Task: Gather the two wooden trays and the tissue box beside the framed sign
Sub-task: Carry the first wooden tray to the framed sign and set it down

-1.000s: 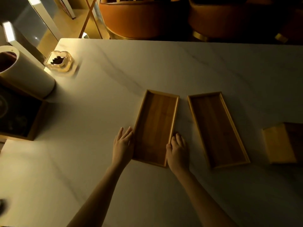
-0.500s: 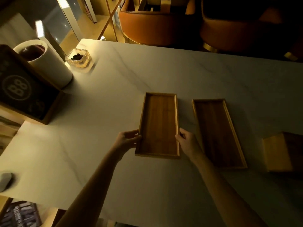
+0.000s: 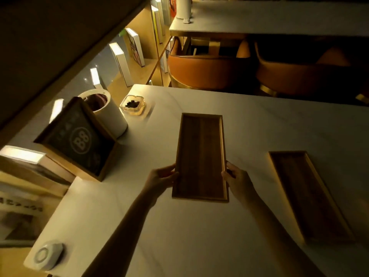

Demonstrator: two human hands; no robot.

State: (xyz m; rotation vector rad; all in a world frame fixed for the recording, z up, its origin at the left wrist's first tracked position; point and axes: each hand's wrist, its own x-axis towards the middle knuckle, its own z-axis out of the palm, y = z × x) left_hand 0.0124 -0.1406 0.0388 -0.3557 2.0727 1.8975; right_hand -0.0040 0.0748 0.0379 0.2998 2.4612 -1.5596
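Head view | left hand (image 3: 161,177), right hand (image 3: 238,180) pinching wooden tray (image 3: 200,156) long edges

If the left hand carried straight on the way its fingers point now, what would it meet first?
The left hand points right, across the table, and already grips the held tray's left edge. That tray blocks the line at once; beyond it is the right hand.

The room is dim, lit warmly from the left. A pale marble-patterned table (image 3: 199,236) fills the foreground. Two orange chairs (image 3: 207,70) with gold base bands stand at its far edge. A second table (image 3: 269,21) lies beyond them. Wooden shelves (image 3: 139,72) at left hold upright books (image 3: 121,64). A dark panel (image 3: 50,37) covers the upper left.
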